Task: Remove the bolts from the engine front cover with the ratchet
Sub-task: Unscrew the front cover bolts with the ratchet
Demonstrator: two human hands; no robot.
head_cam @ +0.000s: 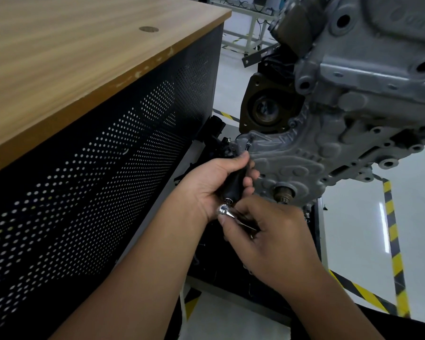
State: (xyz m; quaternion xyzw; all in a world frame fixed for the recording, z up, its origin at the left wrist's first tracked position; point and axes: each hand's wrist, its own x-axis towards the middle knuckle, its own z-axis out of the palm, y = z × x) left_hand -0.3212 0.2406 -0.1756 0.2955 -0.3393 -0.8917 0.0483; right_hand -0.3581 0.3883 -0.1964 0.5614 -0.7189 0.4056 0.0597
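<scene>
at the far left of the frame we see a workbench with a wooden top (pixel 84 45) and, below it, a black perforated metal panel (pixel 96 180) running down toward the lower left corner. moving toward the middle, our left hand (pixel 214 182) comes up from the bottom centre; its fingers are curled round a black cylindrical handle (pixel 232 184), thumb up near the tip. from the top of that handle a thin shaft (pixel 248 144) reaches up to a bolt (pixel 251 136) at the left edge of the engine front cover (pixel 304 153). just below the handle's lower end sits the shiny ratchet head (pixel 224 209), meeting the handle's silver end. our right hand (pixel 263 231), just right of centre, pinches the ratchet between thumb and curled fingers, the rest of the tool hidden in the hand. the grey cast cover fills the upper right of the frame, tilted, with empty bolt holes along its edge and a splined shaft stub (pixel 283 192) near its lower end, just above the right hand. at the far right, yellow and black hazard tape (pixel 393 231) runs along the glossy floor.
</scene>
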